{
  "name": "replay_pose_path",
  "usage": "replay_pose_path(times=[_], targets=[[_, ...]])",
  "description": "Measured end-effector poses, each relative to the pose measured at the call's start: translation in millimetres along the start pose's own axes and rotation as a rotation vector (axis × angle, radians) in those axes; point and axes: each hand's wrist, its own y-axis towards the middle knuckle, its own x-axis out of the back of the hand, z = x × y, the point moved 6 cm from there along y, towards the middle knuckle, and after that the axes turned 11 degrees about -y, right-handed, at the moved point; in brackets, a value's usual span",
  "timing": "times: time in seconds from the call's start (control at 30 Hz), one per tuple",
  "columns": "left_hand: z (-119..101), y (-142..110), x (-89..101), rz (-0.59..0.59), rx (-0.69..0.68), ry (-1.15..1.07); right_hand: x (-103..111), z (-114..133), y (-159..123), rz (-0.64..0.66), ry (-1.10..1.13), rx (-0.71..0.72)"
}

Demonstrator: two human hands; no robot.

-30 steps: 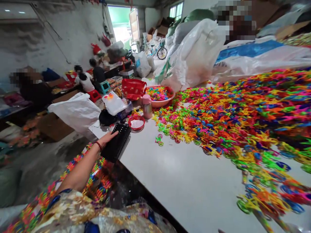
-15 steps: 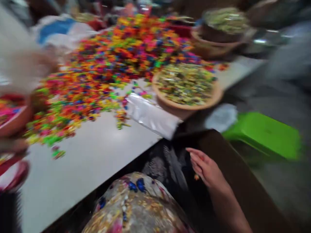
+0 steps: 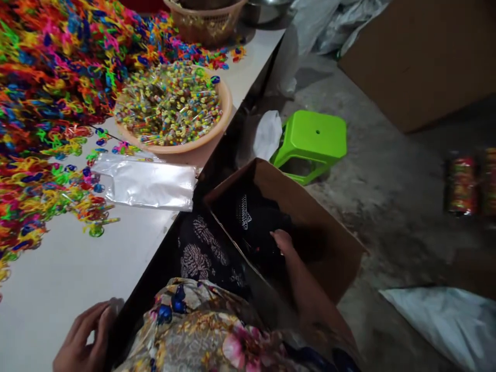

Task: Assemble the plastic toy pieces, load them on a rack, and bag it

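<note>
A: In the head view, where is the black cloth point(image 3: 261, 214)?
B: Down inside the brown box point(image 3: 321, 227), to the right of the white table point(image 3: 116, 253). It is in a heap, so I can't tell its long way. The box's far side slants from top left to bottom right.
A: Which hand is nearer?
B: The right hand point(image 3: 283, 244). It reaches into the box, right at the cloth. The left hand point(image 3: 86, 330) is well apart, over at the table's edge.
A: Are the hands open?
B: The left one is loosely curled, with a little gap by the thumb. I can't tell if it has anything. The right one has its thumb out, but its other fingers are mostly hidden. I can't tell how wide it is, or if it has hold of the cloth.
A: How many things are there?
B: Two hands, one box with cloth, one green stool point(image 3: 318, 135), one bowl point(image 3: 225, 111) of little sticks point(image 3: 170, 106), and one stack of clear bags point(image 3: 153, 183). The bright toys point(image 3: 58, 57) are too many to count.
</note>
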Motion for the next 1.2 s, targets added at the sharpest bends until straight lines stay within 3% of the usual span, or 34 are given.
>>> replay_pose_path(times=[0.07, 0.17, 0.3, 0.47, 0.8, 1.2], targets=[[-8, 7, -14.7, 0.027, -0.066, -0.011, -17, 6, 15, 0.052, -0.114, 0.014], [-2, 18, -29.3, 0.062, -0.087, -0.033, -30, 21, 43, 0.091, -0.268, 0.07], [11, 29, -33.5, 0.013, -0.076, -0.006, -28, 33, 83, 0.066, -0.43, 0.106], [3, 33, -39.5, 0.006, -0.147, 0.056, -28, 35, 116, 0.088, -0.595, 0.091], [-13, 33, -41.3, -0.049, -0.23, 0.157, -73, 57, 129, 0.209, -0.81, 0.335], [-13, 31, -41.9, -0.05, -0.268, 0.202, -79, 92, 139, 0.206, -0.843, 0.334]])
